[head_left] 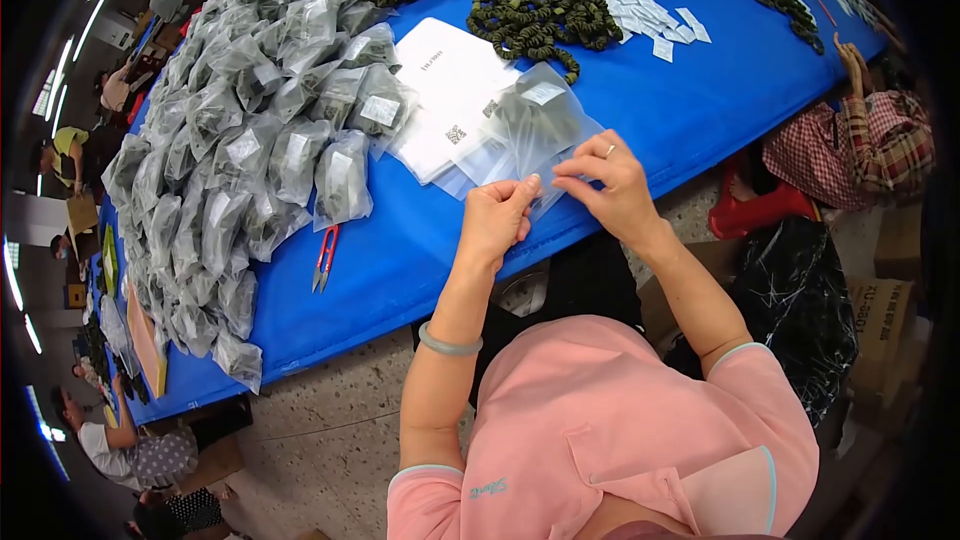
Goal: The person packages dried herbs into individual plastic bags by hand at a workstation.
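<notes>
A clear frosted plastic bag (545, 125) lies at the table's near edge with something dark green and a white label inside, probably a scrunchie. My left hand (497, 218) is closed, pinching the bag's near end between thumb and fingers. My right hand (615, 188) has its thumb and fingertips together at the same end, to the right. White printed cards (445, 75) with a QR code lie in a stack just beyond the left hand, and flat clear bags stick out beneath the filled one.
A big heap of filled bags (240, 150) covers the table's left side. Red-handled thread snips (325, 260) lie beside it. Dark green scrunchies (540, 0) and small white labels (650, 15) are at the back. A co-worker's hand (853, 65) is at the right.
</notes>
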The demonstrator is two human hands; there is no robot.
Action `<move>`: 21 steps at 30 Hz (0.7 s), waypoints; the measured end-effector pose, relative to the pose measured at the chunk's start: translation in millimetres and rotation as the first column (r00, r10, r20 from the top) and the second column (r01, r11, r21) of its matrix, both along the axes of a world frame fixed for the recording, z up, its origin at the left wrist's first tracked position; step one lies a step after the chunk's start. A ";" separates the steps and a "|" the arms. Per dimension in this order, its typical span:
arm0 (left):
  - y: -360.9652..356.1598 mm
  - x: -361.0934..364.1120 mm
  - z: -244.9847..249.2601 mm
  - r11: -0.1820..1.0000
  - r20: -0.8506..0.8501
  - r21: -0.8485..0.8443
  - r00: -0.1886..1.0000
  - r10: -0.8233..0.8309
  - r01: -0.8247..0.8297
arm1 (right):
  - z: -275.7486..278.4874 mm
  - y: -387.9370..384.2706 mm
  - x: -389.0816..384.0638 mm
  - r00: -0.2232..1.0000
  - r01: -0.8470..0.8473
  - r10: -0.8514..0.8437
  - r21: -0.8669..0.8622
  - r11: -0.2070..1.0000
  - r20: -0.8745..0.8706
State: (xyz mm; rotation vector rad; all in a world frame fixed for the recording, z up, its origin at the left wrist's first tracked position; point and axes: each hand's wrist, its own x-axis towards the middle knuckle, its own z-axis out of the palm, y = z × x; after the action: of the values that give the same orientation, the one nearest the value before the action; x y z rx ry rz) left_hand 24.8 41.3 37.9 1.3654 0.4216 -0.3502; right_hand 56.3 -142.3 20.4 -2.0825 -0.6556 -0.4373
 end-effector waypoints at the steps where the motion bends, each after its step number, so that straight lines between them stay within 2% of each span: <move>1: 0.8 0.0 -0.6 1.000 -0.002 0.001 1.000 -0.003 0.003 | -1.5 2.6 -1.7 1.000 0.003 -0.003 0.001 1.000 -0.002; 6: 6.4 -1.0 -3.7 0.990 -0.026 -0.138 0.999 0.027 -0.030 | -5.2 15.2 -5.4 0.993 -0.079 0.078 -0.009 0.997 -0.084; 10: 7.0 -0.5 -10.5 0.989 -0.029 -0.141 0.999 0.043 -0.047 | -4.0 22.2 -8.0 0.991 -0.041 0.055 -0.114 0.993 0.118; 11: 7.6 -0.7 -10.9 0.989 -0.031 -0.144 0.999 0.042 -0.046 | -4.4 24.2 -9.1 0.992 -0.040 0.054 -0.117 0.992 0.117; 15: 6.1 0.2 -11.8 0.993 -0.008 -0.110 1.000 0.029 -0.030 | -6.5 28.1 -10.9 0.917 0.008 0.090 -0.245 0.969 0.387; 18: 3.5 2.7 -4.9 0.998 0.019 -0.054 0.999 0.046 -0.045 | -2.2 21.2 -15.5 0.953 0.004 0.059 -0.208 0.978 0.298; 19: 1.5 1.9 -3.6 0.998 0.027 -0.026 0.998 0.051 -0.050 | 6.6 8.3 -18.5 1.000 -0.019 0.019 0.006 1.000 0.025; 20: -0.4 0.2 -3.9 0.999 0.037 0.001 0.998 0.052 -0.052 | 19.4 -7.1 -20.7 0.968 0.027 0.029 0.221 0.975 -0.249; 21: -1.3 -1.6 -5.6 1.000 0.021 -0.007 0.999 0.029 -0.029 | 35.3 -38.5 -22.8 0.929 0.125 0.011 0.341 0.932 -0.370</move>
State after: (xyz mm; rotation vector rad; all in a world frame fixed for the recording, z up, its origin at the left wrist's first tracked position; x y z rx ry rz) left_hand 23.1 39.9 32.3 1.3538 0.4215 -0.3127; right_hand 33.5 -180.8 55.7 -1.7674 -0.2658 -0.1726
